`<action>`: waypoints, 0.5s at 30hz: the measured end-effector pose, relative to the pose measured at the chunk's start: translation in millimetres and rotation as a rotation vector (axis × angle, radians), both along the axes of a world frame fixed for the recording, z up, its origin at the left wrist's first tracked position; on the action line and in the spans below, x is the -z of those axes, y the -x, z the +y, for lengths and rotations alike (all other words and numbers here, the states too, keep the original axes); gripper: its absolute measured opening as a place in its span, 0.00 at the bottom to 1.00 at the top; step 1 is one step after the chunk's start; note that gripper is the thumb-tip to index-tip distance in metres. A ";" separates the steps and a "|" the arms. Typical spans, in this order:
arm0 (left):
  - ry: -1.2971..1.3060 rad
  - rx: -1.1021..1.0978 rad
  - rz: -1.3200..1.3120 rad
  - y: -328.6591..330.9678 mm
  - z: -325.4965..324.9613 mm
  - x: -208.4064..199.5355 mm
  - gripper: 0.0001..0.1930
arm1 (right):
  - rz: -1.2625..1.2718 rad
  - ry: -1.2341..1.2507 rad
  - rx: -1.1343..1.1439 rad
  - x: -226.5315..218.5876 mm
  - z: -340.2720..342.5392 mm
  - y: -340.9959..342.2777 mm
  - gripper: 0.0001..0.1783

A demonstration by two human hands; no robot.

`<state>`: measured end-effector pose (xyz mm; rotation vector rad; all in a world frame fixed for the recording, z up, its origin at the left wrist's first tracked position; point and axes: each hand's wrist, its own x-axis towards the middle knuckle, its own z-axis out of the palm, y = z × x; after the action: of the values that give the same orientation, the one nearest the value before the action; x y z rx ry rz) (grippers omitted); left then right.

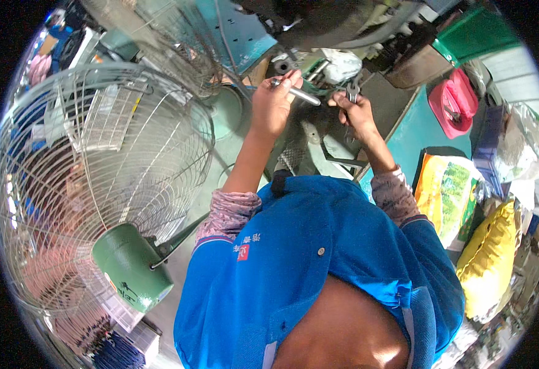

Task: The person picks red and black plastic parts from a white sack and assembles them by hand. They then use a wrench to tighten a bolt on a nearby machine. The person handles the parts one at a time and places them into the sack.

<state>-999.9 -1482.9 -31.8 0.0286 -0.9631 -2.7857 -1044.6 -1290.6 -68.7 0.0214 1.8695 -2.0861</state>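
Head view: left hand [272, 106] pinches a metal rod [307, 97], seemingly leaving its end free; right hand [358, 115] clamps a wrench [353, 91] near the left edge of the counter [432, 134].

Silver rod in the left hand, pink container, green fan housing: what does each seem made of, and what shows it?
Silver rod: probably polished steel; bright metallic highlights. Pink container: likely smooth plastic; even colour, rounded moulded-looking edges. Green fan housing: glossy, perhaps painted metal, though plastic is possible; bright reflections.

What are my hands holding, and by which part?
Left hand: a shiny metal rod, held near its left end. Right hand: a wrench, gripped by its handle below the head.
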 end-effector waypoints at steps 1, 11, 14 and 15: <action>-0.032 0.046 -0.001 3.1 4.2 4.1 0.04 | -0.065 0.053 0.001 -2.8 8.1 -10.9 0.09; 0.053 0.237 0.037 16.5 82.1 5.0 0.05 | -0.191 0.471 0.184 -19.6 52.9 -64.9 0.08; 0.182 0.248 0.057 16.5 100.8 2.3 0.08 | -0.236 0.516 0.250 -7.5 61.3 -70.9 0.08; 0.230 0.250 0.061 15.1 105.8 0.0 0.08 | -0.239 0.527 0.265 -6.0 63.3 -72.8 0.08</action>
<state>-1014.9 -1377.1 -31.9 -0.2231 -1.3478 -2.8531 -971.9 -1227.3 -62.7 0.3903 1.1919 -2.5610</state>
